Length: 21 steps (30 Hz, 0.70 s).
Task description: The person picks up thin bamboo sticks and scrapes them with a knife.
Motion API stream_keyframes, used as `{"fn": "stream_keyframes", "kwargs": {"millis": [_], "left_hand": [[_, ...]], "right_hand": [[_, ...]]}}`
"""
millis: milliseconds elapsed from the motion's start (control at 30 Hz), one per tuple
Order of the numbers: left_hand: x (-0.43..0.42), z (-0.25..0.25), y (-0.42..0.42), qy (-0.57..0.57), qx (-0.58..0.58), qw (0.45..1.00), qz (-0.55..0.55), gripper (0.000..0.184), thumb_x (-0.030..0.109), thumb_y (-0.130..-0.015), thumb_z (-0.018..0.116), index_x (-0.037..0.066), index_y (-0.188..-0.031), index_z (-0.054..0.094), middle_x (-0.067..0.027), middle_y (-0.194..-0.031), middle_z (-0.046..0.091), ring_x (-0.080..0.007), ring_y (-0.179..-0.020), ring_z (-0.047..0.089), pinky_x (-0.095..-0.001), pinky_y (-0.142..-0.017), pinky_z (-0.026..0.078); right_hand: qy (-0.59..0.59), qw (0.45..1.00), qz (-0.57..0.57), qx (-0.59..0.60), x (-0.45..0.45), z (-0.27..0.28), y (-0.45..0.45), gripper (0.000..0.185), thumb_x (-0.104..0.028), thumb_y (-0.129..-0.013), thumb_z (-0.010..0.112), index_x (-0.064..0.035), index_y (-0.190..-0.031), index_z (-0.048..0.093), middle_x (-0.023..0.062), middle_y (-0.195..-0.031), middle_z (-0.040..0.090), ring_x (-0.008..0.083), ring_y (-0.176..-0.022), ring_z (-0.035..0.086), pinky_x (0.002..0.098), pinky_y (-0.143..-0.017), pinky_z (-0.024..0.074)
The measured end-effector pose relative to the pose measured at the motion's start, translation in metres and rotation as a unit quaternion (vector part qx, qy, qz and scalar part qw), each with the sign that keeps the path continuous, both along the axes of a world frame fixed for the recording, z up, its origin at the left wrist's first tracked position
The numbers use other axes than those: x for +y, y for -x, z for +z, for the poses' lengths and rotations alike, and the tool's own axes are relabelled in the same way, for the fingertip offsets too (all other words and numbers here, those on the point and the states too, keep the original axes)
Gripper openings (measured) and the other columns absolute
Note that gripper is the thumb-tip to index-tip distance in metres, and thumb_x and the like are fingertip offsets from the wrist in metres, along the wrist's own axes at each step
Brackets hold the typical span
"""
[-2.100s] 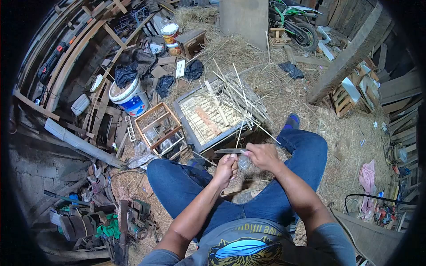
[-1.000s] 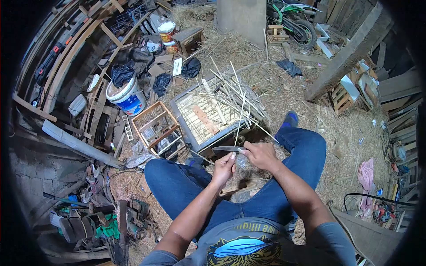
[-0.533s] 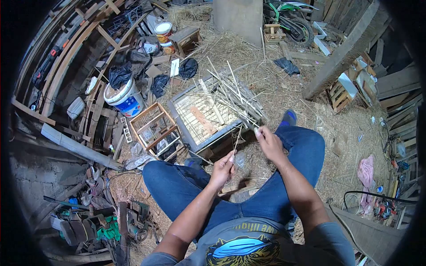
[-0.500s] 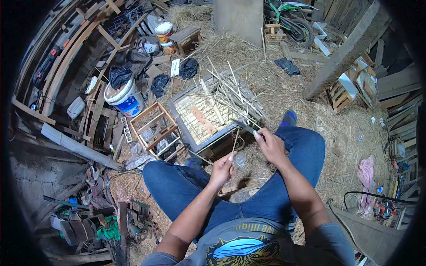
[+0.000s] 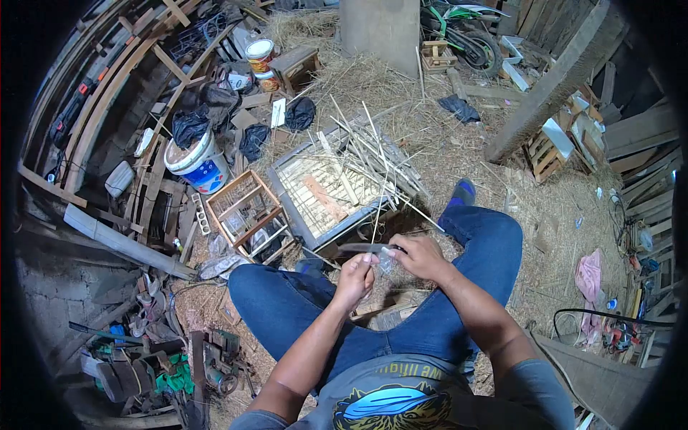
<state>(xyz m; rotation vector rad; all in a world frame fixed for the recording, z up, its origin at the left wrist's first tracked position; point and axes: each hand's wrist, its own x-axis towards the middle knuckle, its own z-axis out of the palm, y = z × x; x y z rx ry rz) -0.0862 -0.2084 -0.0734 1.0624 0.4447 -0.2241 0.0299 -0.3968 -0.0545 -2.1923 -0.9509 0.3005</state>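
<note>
Item: one knife (image 5: 357, 247), thin grey metal blade, pointing left. We find it in the right hand (image 5: 416, 256), fingers closed around the handle, thumb toward the left hand.
Item: one slender stick (image 5: 375, 228), pale and straight, its near end in the left hand (image 5: 355, 278), fingers curled in and thumb pinching; it runs far from the grip, in front of the box. The blade crosses it just beyond the left thumb; whether it touches, we cannot tell.
Item: one low box (image 5: 290, 208), grey-rimmed, wire grid over a pale yellowish top; on it a flat reddish-brown wood strip (image 5: 326, 198) and, toward the right, a loose heap of thin sticks (image 5: 380, 159).
Item: one small cage (image 5: 251, 235), brown wooden bars, left of the box.
Item: one white plastic bucket (image 5: 201, 170), blue label, far left of the cage.
Surface: floor (image 5: 545, 193) strewn with straw and shavings. Room: rough wooden post (image 5: 548, 82) at far right, block wall (image 5: 61, 287) at left.
Change: half a second earlier we saw the blade angled away over the box edge, hands apart; now the right hand is back beside the left.
</note>
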Motion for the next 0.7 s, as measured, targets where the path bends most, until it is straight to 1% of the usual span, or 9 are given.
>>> {"fn": "stream_keyframes", "kwargs": {"millis": [100, 267, 333, 400, 467, 533, 600, 667, 700], "left_hand": [[-0.001, 0.000, 0.005, -0.034, -0.018, 0.999, -0.004, 0.029, 0.031, -0.109, 0.046, 0.006, -0.105, 0.061, 0.0053, -0.050, 0.039, -0.0057, -0.037, 0.031, -0.0252, -0.035, 0.024], [-0.002, -0.002, 0.011, -0.104, -0.031, 0.994, -0.012, 0.027, 0.028, -0.108, 0.050, 0.006, -0.102, 0.064, 0.0071, -0.053, 0.038, -0.0037, -0.042, 0.033, -0.0243, -0.040, 0.024], [-0.005, -0.007, 0.014, -0.205, -0.071, 0.976, -0.009, 0.026, 0.029, -0.107, 0.054, 0.006, -0.101, 0.065, 0.0088, -0.055, 0.037, -0.0029, -0.044, 0.030, -0.0250, -0.042, 0.021], [-0.007, -0.011, 0.015, -0.215, -0.070, 0.974, -0.009, 0.026, 0.028, -0.107, 0.054, 0.006, -0.102, 0.065, 0.0089, -0.056, 0.037, -0.0026, -0.045, 0.030, -0.0247, -0.043, 0.021], [-0.008, -0.015, 0.012, -0.223, -0.071, 0.972, -0.007, 0.025, 0.028, -0.107, 0.054, 0.006, -0.102, 0.065, 0.0091, -0.057, 0.038, -0.0023, -0.047, 0.031, -0.0244, -0.043, 0.022], [-0.008, -0.018, 0.008, -0.195, -0.079, 0.978, 0.004, 0.025, 0.028, -0.107, 0.054, 0.006, -0.100, 0.065, 0.0089, -0.056, 0.038, -0.0026, -0.045, 0.031, -0.0243, -0.042, 0.022], [-0.006, -0.015, 0.009, -0.177, -0.064, 0.982, 0.001, 0.025, 0.028, -0.108, 0.053, 0.006, -0.100, 0.064, 0.0089, -0.056, 0.038, -0.0027, -0.045, 0.031, -0.0242, -0.042, 0.022], [-0.004, -0.015, 0.013, -0.159, -0.046, 0.986, -0.004, 0.026, 0.028, -0.108, 0.052, 0.006, -0.099, 0.064, 0.0088, -0.056, 0.038, -0.0027, -0.045, 0.031, -0.0240, -0.042, 0.022], [-0.004, -0.015, 0.013, -0.158, -0.054, 0.986, -0.003, 0.026, 0.028, -0.108, 0.052, 0.007, -0.100, 0.064, 0.0085, -0.055, 0.038, -0.0030, -0.043, 0.031, -0.0242, -0.040, 0.022]], "right_hand": [[0.062, 0.996, -0.057, 0.001, 0.001, 0.010, -0.017, 0.030, -0.046, -0.097, 0.057, -0.0175, -0.103, 0.064, 0.0104, -0.081, 0.071, 0.0367, -0.077, 0.069, 0.0515, -0.064, 0.0508], [0.055, 0.995, -0.018, -0.085, -0.006, 0.023, -0.028, 0.031, -0.046, -0.099, 0.053, -0.0171, -0.103, 0.064, 0.0104, -0.082, 0.072, 0.0365, -0.076, 0.070, 0.0513, -0.063, 0.0522], [0.170, 0.979, -0.102, -0.050, -0.009, 0.030, -0.047, 0.031, -0.045, -0.101, 0.050, -0.0171, -0.103, 0.063, 0.0103, -0.082, 0.072, 0.0353, -0.075, 0.070, 0.0510, -0.060, 0.0523], [0.160, 0.977, -0.115, -0.081, -0.011, 0.020, -0.052, 0.031, -0.045, -0.103, 0.047, -0.0179, -0.104, 0.063, 0.0104, -0.081, 0.072, 0.0335, -0.074, 0.071, 0.0512, -0.059, 0.0524], [0.153, 0.985, -0.041, -0.069, 0.002, 0.026, -0.033, 0.031, -0.045, -0.103, 0.047, -0.0183, -0.105, 0.063, 0.0112, -0.079, 0.071, 0.0334, -0.074, 0.072, 0.0518, -0.061, 0.0528], [0.083, 0.993, -0.015, -0.082, 0.008, 0.016, -0.018, 0.036, -0.047, -0.104, 0.044, -0.0167, -0.099, 0.063, 0.0124, -0.076, 0.070, 0.0363, -0.072, 0.070, 0.0521, -0.060, 0.0523], [0.091, 0.993, -0.043, -0.067, 0.006, 0.014, -0.030, 0.040, -0.048, -0.104, 0.042, -0.0157, -0.096, 0.063, 0.0131, -0.075, 0.070, 0.0372, -0.072, 0.070, 0.0524, -0.060, 0.0519], [0.152, 0.983, -0.100, -0.023, -0.002, 0.016, -0.054, 0.039, -0.048, -0.104, 0.043, -0.0153, -0.094, 0.062, 0.0139, -0.076, 0.070, 0.0379, -0.074, 0.070, 0.0534, -0.062, 0.0515], [0.108, 0.987, -0.112, -0.039, -0.002, 0.014, -0.057, 0.039, -0.050, -0.104, 0.043, -0.0173, -0.099, 0.063, 0.0146, -0.078, 0.071, 0.0380, -0.077, 0.070, 0.0544, -0.063, 0.0514]]}}
